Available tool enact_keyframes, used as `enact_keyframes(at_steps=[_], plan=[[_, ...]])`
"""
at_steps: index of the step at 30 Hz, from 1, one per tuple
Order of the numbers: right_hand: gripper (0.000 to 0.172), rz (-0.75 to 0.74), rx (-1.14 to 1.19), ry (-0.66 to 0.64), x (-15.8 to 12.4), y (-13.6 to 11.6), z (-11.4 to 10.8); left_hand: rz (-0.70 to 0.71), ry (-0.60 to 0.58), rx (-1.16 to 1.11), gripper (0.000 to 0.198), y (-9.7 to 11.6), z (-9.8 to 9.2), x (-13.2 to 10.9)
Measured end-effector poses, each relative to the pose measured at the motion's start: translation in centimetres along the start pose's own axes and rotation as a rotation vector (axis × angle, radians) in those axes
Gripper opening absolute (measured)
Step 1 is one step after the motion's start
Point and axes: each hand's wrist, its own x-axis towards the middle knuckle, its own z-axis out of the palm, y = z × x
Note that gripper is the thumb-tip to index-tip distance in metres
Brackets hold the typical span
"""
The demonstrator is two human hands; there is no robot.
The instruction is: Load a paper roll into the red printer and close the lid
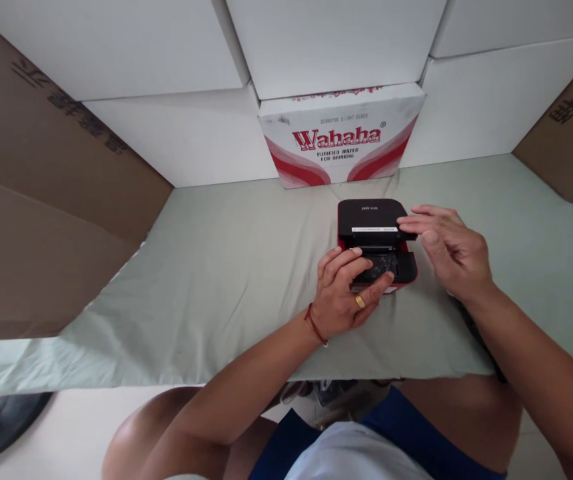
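A small black and red box-shaped device (374, 212) stands on the cloth with its black lid tipped back. A white label strip runs along the lid. Inside the front compartment lies a dark, shiny piece (380, 268) with light specks; its kind I cannot make out. My left hand (344, 287) grips the device's front left side, index finger and thumb reaching over the compartment on either side of the shiny piece. At the lid's right edge, fingertips of my right hand (454, 250) touch it, with the fingers stretched out and the thumb apart.
Behind the device stands a white and red Wahaha water carton (341, 150) against stacked white boxes (176, 140). Brown cardboard (41, 233) rises at the left, more (566, 133) at the right. A pale green cloth (206, 287) covers the table. Something long and dark (476, 337) lies beneath my right forearm.
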Motion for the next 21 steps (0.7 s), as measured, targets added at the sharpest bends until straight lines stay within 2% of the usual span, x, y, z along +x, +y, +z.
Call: enact_keyframes(at_steps=[3, 6, 10, 12, 15, 18, 21], plan=[[0.029, -0.075, -0.011, 0.027, -1.0, 0.7, 1.0, -0.009, -0.003, 0.001, 0.031, 0.0, 0.1, -0.2], [0.031, -0.074, -0.032, 0.067, -1.5, 1.0, 1.8, -0.016, -0.007, -0.044, 0.034, -0.5, 0.1, -0.2], [0.031, -0.078, -0.034, 0.08, -1.5, 0.9, 2.0, -0.088, 0.041, -0.136, 0.055, -2.0, -0.3, 0.1], [0.031, -0.08, -0.019, 0.097, -1.4, 0.8, 2.0, -0.154, 0.026, -0.198, 0.061, -2.9, -0.7, 0.3], [0.03, -0.079, 0.002, 0.107, -1.4, 0.7, 2.1, -0.296, -0.015, -0.353, 0.056, -3.6, -0.9, 0.2], [0.03, -0.082, 0.009, 0.103, -1.5, 0.7, 2.2, -0.442, 0.015, -0.511, 0.045, -3.5, -0.7, 0.1], [0.029, -0.101, 0.024, 0.103, -1.5, 0.7, 2.2, -0.532, 0.053, -0.611, 0.04, -3.4, -0.5, 0.1]])
